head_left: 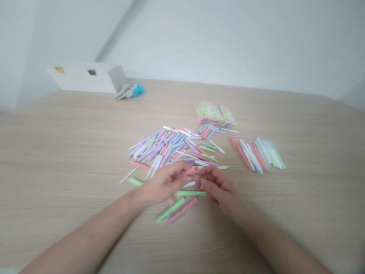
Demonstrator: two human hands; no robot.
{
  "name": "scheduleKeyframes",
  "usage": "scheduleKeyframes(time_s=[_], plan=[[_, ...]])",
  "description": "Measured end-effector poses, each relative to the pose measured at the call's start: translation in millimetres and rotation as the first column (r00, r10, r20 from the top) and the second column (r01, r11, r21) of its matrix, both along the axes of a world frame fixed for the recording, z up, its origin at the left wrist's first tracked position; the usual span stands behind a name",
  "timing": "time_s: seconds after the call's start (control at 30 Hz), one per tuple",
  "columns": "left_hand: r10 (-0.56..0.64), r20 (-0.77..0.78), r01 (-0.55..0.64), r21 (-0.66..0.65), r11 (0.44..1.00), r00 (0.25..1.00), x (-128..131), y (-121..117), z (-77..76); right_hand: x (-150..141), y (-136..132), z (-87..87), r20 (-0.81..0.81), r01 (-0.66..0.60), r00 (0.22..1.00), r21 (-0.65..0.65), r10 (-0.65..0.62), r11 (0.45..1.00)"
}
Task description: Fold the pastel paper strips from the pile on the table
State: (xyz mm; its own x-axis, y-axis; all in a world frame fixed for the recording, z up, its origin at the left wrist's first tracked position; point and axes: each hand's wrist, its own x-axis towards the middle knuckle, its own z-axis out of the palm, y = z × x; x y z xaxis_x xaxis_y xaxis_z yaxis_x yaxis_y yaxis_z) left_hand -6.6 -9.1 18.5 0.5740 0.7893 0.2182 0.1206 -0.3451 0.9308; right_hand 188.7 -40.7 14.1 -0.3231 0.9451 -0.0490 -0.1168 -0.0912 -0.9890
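My left hand (169, 183) is closed around a short hollow coral pen barrel (191, 171), its open end turned toward my right hand. My right hand (221, 188) is pinched close beside that end; whatever lies between its fingertips is too blurred to make out. Under and in front of my hands lie a light green barrel (191, 193), another green barrel (171, 210) and a pink barrel (183, 210). Just beyond them spreads a loose pile of pastel barrels and thin white sticks (162, 148), partly hidden by my hands.
To the right, several pastel pens (256, 155) lie in a row side by side. Small stacks of printed green and pink packets (215, 114) stand behind the pile. At the back left are a white box (85, 79) and a crumpled grey and blue cloth-like item (131, 91).
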Motion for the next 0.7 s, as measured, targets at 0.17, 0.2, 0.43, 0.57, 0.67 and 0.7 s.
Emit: scheduleKeyframes(time_s=[0.17, 0.2, 0.43, 0.57, 0.67, 0.7], plan=[[0.004, -0.135, -0.012, -0.056, 0.998, 0.991, 1.2, -3.0, 0.4, -5.7, -0.4, 0.0, 0.051, -0.008, 0.999, -0.004, 0.008, 1.0], [0.004, -0.148, -0.015, -0.069, 0.998, 0.989, 1.7, -3.2, 0.6, -6.2, -0.3, -0.5, 0.043, -0.013, 0.999, -0.005, 0.013, 1.0], [0.088, -0.155, -0.117, -0.187, 0.975, 0.984, 4.0, 0.5, -4.1, -4.4, 2.0, -4.2, -0.098, 0.03, 0.994, -0.151, -0.046, 0.988], [0.144, -0.083, -0.155, -0.136, 0.978, 0.986, 3.1, 4.3, -3.9, -2.6, 7.0, -10.0, -0.156, 0.033, 0.986, -0.204, -0.066, 0.978], [0.153, -0.041, -0.157, -0.15, 0.976, 0.987, 2.8, 4.7, -1.7, -1.9, 9.1, -12.8, -0.159, 0.0, 0.987, -0.198, -0.032, 0.98], [0.153, -0.032, -0.156, -0.154, 0.976, 0.988, 2.9, 4.5, -0.7, -1.8, 9.0, -12.8, -0.17, -0.007, 0.985, -0.194, -0.027, 0.981]])
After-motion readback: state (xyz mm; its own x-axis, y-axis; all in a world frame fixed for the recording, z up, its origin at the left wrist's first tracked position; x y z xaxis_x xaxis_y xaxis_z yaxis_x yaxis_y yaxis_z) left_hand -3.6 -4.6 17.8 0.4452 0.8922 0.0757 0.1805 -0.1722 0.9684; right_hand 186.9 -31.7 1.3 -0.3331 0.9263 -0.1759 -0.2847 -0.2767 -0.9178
